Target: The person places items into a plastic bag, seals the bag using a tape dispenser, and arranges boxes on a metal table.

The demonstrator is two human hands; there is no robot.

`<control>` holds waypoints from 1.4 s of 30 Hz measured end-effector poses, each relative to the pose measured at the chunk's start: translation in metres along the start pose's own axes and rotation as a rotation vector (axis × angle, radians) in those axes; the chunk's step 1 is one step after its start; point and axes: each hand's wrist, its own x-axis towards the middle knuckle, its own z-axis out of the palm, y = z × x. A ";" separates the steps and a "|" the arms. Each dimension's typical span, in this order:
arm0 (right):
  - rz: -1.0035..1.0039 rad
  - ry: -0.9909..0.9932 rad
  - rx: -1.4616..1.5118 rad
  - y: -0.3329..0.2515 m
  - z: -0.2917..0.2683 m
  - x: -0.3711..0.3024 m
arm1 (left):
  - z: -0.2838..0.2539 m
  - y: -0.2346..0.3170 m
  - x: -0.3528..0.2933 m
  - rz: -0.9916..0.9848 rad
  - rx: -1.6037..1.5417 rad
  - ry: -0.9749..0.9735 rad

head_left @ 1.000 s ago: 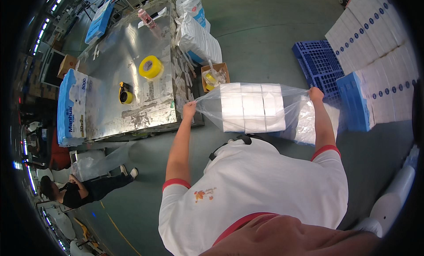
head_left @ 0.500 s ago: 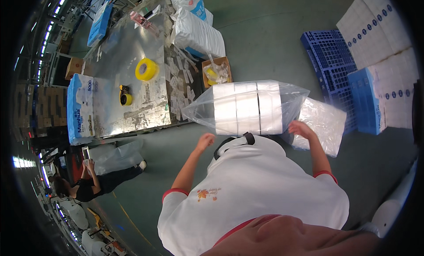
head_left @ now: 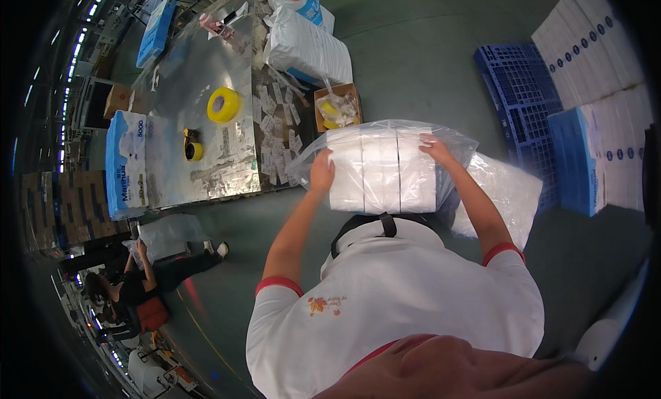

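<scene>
Directly in front of my body is a large clear plastic bag (head_left: 454,141) around a block of white paper packs (head_left: 382,172), divided by dark seams. My left hand (head_left: 321,170) grips the film at the block's left side. At its upper right, my right hand (head_left: 435,149) reaches over the block, its fingers closed on the film. The bag's loose left end spreads toward the table. To the right, partly behind my right forearm, lies another clear-wrapped white bundle (head_left: 506,192).
A metal-topped table (head_left: 234,151) at left holds a yellow tape roll (head_left: 223,105), a tape dispenser (head_left: 193,145) and a blue-white package (head_left: 125,165). Beside it stand a small carton (head_left: 354,96) and white sacks (head_left: 310,48). Blue pallets (head_left: 520,89) and stacked packs (head_left: 592,48) are right. A co-worker (head_left: 131,285) is lower left.
Both hands have moved up and forward from beside my waist onto the bag and taken hold of its film. The bag has shifted slightly and lies closer over the block.
</scene>
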 end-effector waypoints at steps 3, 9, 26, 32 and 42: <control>0.295 -0.265 0.572 -0.077 0.052 -0.028 | 0.035 0.035 -0.057 0.373 0.113 -0.289; 0.536 0.150 1.071 -0.062 0.086 0.024 | 0.079 0.033 -0.065 0.397 0.619 -0.612; 0.690 0.021 0.528 0.011 0.163 -0.089 | 0.076 0.005 -0.021 0.378 0.469 -0.738; 0.632 0.113 0.500 0.026 0.177 -0.088 | -0.047 -0.023 -0.008 0.021 -0.291 -0.829; 0.745 0.236 0.345 -0.003 0.189 -0.093 | -0.323 -0.392 0.050 -0.670 0.083 0.695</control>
